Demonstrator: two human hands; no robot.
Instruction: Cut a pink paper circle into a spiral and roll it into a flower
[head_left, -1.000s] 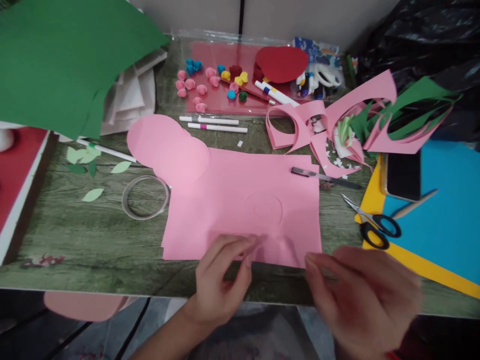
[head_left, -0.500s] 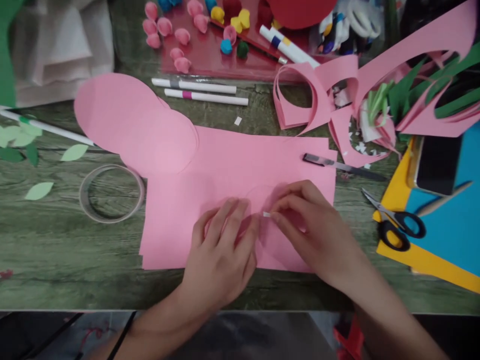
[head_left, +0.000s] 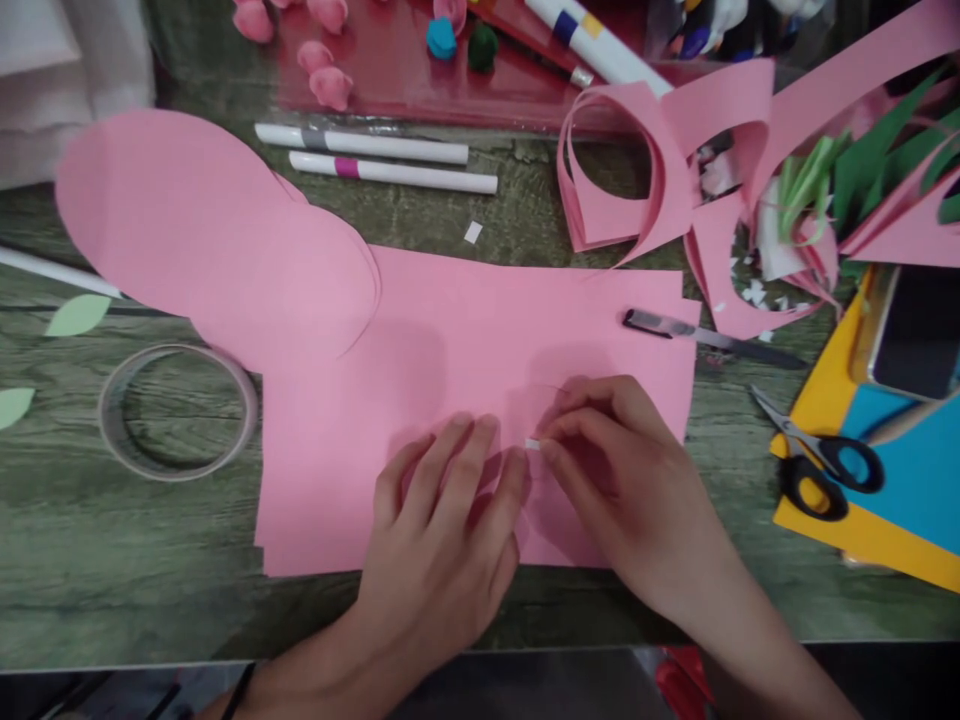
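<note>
R hand (head_left: 637,485) fingers pinched on small white rect. paper bit (head_left: 532,444), at their 9 o'clock, visible long axis approx 9–3. L hand (head_left: 444,530) on pink rect. paper sheets (head_left: 480,320), fingers slightly apart, bit's 8 o'clock.

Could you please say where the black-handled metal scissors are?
In the head view, the scissors lie at right, handles over yellow paper and blue paper, below the dark phone.

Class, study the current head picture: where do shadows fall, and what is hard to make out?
Head view: soft shadows from the left hand and right hand fall on the pink sheet; head view: a curved line by the right hand is faint, and the small white piece in its pinch shows little detail.
</note>
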